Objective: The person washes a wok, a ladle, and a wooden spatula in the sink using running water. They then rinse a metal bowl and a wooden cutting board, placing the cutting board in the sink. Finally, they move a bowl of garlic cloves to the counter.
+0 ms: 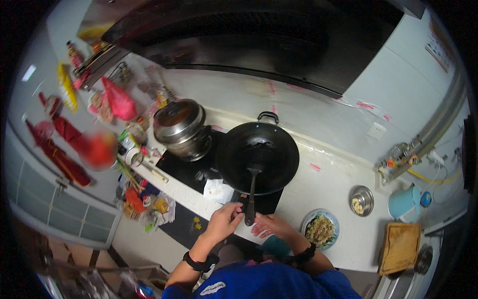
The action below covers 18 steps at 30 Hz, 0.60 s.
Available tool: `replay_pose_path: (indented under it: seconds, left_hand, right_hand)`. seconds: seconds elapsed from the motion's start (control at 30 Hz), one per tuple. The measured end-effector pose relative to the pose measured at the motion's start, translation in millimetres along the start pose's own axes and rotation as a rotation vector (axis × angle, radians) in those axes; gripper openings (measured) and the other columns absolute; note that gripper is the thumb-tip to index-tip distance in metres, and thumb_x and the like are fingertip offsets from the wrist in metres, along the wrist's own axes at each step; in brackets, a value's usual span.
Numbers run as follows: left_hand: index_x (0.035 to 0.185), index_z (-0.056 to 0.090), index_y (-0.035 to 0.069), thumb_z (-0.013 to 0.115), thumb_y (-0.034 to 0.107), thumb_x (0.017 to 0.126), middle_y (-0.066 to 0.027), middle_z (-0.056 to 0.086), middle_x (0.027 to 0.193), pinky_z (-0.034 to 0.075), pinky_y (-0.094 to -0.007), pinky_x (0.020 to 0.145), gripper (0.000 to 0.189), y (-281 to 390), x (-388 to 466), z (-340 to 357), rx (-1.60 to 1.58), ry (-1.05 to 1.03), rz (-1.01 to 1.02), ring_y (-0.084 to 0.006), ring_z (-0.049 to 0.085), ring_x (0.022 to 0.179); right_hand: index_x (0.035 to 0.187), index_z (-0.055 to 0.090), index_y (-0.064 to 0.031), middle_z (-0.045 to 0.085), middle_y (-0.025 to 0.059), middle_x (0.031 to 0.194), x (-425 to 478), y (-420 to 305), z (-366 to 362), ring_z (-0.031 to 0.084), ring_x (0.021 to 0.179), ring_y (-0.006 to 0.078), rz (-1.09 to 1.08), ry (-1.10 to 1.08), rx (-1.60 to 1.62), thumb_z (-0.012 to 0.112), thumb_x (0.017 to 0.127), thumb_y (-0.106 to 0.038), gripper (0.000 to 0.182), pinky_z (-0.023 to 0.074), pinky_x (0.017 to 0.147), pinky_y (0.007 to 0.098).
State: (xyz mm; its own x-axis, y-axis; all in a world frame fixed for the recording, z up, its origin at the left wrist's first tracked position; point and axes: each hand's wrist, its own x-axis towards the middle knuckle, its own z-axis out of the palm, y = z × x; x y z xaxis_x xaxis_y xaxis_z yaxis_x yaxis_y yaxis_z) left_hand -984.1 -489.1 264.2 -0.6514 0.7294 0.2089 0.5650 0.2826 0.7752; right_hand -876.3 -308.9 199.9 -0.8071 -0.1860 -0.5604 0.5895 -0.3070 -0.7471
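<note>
A black wok (pixel 231 149) sits on the black cooktop (pixel 183 170), with a slotted metal spatula (pixel 251 194) resting in it, its dark handle over the near rim. My left hand (pixel 225 220) is just left of the handle's end, fingers curled, with nothing clearly seen in it. My right hand (pixel 268 226) lies close to the handle's right side with its fingers apart, and whether it touches the handle is unclear. A white paper towel (pixel 218 191), lightly stained, lies at the wok's lower left. A plate of chopped food (pixel 320 231) stands right of my right hand.
A lidded steel pot (pixel 181 129) stands on the left of the cooktop. On the right are a steel bowl with pale pieces (pixel 361 202), a light-blue pitcher (pixel 404 203) and a wooden cutting board (pixel 400 248). A dark range hood (pixel 261 41) hangs above. Bags and jars crowd the left.
</note>
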Motion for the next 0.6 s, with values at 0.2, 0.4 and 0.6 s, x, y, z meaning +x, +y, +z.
replay_pose_path:
  seconds: [0.2,0.4,0.6]
  left_hand:
    - [0.11,0.054,0.004,0.064,0.01,0.081,-0.0107,0.058,0.088,0.048,-0.0297,0.063,0.032,-20.5,58.0,0.8,-0.111,-0.434,0.295,-0.0211,0.06,0.076]
    - [0.103,0.054,0.004,0.06,0.01,0.08,-0.0124,0.059,0.089,0.049,-0.0343,0.064,0.025,-18.6,65.1,5.1,-0.309,-0.795,0.603,-0.0265,0.061,0.074]
    - [0.102,0.055,0.001,0.064,0.009,0.078,-0.012,0.059,0.087,0.049,-0.0328,0.064,0.027,21.6,3.6,20.4,-0.32,-1.177,0.838,-0.0234,0.062,0.073]
  right_hand:
    - [0.11,0.057,-0.005,0.062,0.0053,0.085,-2.5,4.8,16.4,0.06,0.078,0.0132,-0.385,0.487,0.203,0.049,0.092,-0.029,0.031,0.049,0.067,0.0253]
    - [0.108,0.058,-0.0051,0.061,0.0032,0.085,-18.2,38.8,93.7,0.059,0.078,0.0121,-0.553,0.904,0.551,0.051,0.092,-0.025,0.026,0.0481,0.067,0.0234]
    - [0.106,0.058,-0.004,0.061,0.0031,0.083,-61.8,99.6,194.0,0.058,0.074,0.01,-0.729,1.302,0.81,0.051,0.092,-0.023,0.025,0.0491,0.066,0.0221]
